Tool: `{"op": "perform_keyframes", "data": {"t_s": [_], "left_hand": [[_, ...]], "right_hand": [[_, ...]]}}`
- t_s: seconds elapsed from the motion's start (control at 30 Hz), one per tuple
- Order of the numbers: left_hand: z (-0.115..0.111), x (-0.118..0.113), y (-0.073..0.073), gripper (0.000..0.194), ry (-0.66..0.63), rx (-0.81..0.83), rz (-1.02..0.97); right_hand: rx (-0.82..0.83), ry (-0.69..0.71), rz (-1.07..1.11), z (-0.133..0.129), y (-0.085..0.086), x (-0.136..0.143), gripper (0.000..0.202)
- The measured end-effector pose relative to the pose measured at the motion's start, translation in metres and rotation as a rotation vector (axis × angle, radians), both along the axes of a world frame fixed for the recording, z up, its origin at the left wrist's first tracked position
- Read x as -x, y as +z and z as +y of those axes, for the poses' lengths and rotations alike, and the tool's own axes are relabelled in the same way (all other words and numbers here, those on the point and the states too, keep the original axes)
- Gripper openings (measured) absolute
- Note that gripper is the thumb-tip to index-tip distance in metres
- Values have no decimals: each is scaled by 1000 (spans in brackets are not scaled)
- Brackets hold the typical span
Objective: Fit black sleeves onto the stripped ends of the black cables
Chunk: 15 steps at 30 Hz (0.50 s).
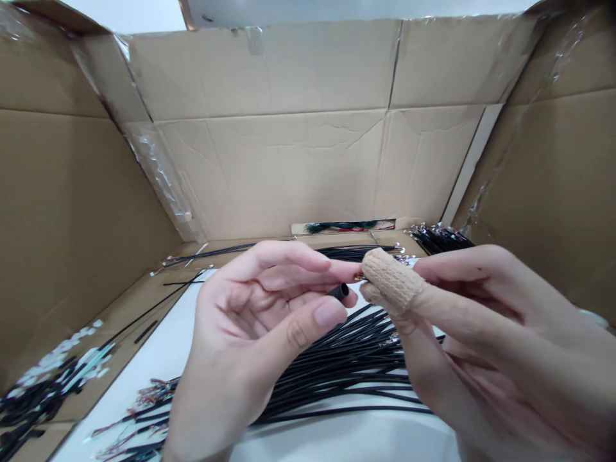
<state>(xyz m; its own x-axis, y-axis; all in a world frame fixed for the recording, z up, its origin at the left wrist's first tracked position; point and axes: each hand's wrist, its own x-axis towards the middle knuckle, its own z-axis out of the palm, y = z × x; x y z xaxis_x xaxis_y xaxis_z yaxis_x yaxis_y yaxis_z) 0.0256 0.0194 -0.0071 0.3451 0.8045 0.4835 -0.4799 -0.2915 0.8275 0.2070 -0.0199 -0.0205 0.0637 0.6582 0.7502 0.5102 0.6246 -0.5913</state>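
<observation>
My left hand [269,314] is raised in the middle, its thumb and fingers closed around a black tube [339,292] whose hollow round end faces right. Most of the tube is hidden in the palm. Close by on the right, my right hand [447,321] pinches with a thumb and forefinger wrapped in beige bandage tape. A tiny copper-coloured wire end [359,276] shows at those tips, touching the left forefinger. Below both hands, a bundle of black cables [346,359] lies on a white surface [346,439].
Cardboard walls [289,167] enclose the back and sides. More black cables [440,239] with bare ends lie at the back right. At the left lie cables with white connectors [62,353]. Stripped wire ends [154,394] stick out at the lower left. A slot [344,226] opens in the back wall.
</observation>
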Motion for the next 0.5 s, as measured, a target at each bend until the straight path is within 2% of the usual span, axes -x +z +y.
{"op": "perform_keyframes", "data": {"t_s": [0.13,0.27,0.33,0.4,0.5], "left_hand": [[-3,2,2,20,-67,110,-21],[-3,2,0,20,-40,43,10],[-3,1,-1,20,44,-36,48],[-4,-1,-1,22,175,-138,94],[-5,-1,1,26,336,-276,161]], "right_hand": [[1,-33,-81,-3,2,-10,30],[-52,-24,-155,0,7,-6,15],[-80,-54,-156,2,8,-2,12],[-119,-76,-153,3,7,-2,18],[-113,16,-209,4,6,-6,24]]}}
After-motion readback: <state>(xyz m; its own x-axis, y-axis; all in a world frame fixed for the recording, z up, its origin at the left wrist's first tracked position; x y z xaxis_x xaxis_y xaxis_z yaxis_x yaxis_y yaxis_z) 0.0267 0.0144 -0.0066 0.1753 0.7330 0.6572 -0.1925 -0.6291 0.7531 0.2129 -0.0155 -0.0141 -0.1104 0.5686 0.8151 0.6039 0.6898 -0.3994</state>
